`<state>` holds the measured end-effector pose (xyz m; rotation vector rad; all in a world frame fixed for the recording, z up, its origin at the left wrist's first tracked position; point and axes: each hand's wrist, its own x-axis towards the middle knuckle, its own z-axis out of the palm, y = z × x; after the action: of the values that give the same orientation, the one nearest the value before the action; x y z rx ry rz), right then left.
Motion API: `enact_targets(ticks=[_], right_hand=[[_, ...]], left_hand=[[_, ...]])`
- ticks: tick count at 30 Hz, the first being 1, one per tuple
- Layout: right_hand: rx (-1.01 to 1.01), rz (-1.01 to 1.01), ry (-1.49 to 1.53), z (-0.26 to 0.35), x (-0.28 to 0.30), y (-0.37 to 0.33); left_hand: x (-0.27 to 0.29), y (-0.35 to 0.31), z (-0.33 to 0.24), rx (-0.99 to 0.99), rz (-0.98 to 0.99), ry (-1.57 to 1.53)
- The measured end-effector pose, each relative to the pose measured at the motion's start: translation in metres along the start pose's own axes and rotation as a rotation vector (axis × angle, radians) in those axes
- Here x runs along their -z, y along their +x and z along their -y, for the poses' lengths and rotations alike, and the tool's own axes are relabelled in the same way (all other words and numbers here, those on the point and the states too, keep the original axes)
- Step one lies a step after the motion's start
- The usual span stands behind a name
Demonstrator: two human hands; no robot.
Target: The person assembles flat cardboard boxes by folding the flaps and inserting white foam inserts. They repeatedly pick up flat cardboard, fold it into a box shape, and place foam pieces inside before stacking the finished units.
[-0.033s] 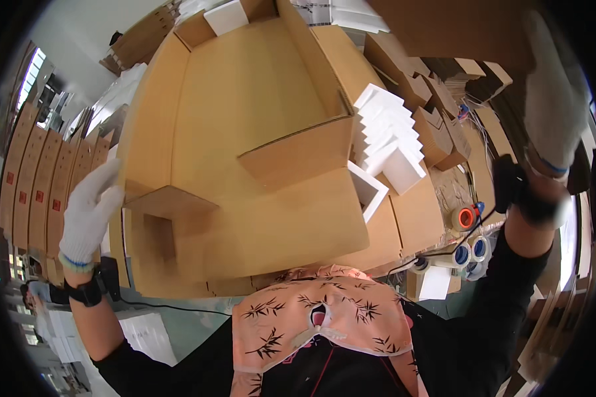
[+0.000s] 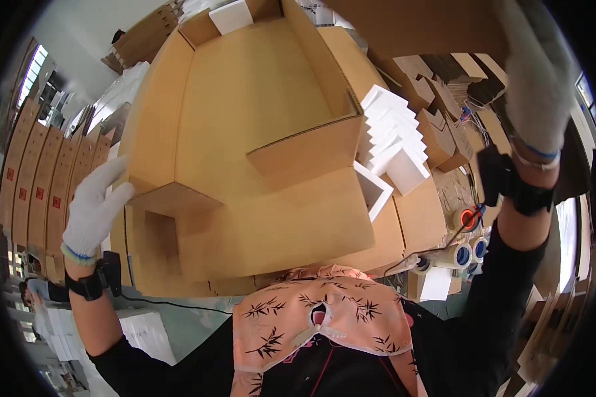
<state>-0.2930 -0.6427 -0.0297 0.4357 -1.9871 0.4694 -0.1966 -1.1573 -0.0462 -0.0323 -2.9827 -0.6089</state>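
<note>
A large open cardboard box (image 2: 232, 139) lies before me, its long walls raised and its near flap spread flat toward me. Beside its left wall is my left hand (image 2: 94, 210) in a white knitted glove, thumb and fingers apart, holding nothing; I cannot tell whether the fingertips touch the box. Raised at the upper right, my right hand (image 2: 542, 86), gloved too, grips the edge of a brown cardboard sheet (image 2: 424, 26). The sheet runs past the top of the picture, and the fingers are partly smeared. One white foam corner piece (image 2: 232, 16) sits in the box's far corner.
White foam corner pieces (image 2: 394, 132) are stacked along the box's right side. Beyond them stand folded cardboard pieces (image 2: 440, 135), with rolls of tape (image 2: 460, 255) nearer to me. Flat cartons (image 2: 33, 178) lean in a row at the far left. A black cable (image 2: 179, 308) trails from my left wrist.
My right hand has moved left with the cardboard sheet, which now reaches farther over the table. My left hand has shifted slightly right. The box appears a little farther right in the picture.
</note>
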Motion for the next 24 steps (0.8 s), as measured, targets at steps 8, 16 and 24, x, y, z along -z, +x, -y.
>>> enact_targets(ticks=[8,16,24], right_hand=[[0.225,0.680,0.351,0.016,-0.113,-0.011],[0.182,1.100,0.227,0.012,-0.095,-0.034],[-0.380,0.608,0.533,-0.008,-0.039,-0.081]], left_hand=[[-0.041,-0.016,0.026,-0.298,-0.017,0.362],[-0.024,-0.015,0.013,-0.377,-0.231,0.376],[-0.090,0.002,0.003,-0.369,0.190,0.456]])
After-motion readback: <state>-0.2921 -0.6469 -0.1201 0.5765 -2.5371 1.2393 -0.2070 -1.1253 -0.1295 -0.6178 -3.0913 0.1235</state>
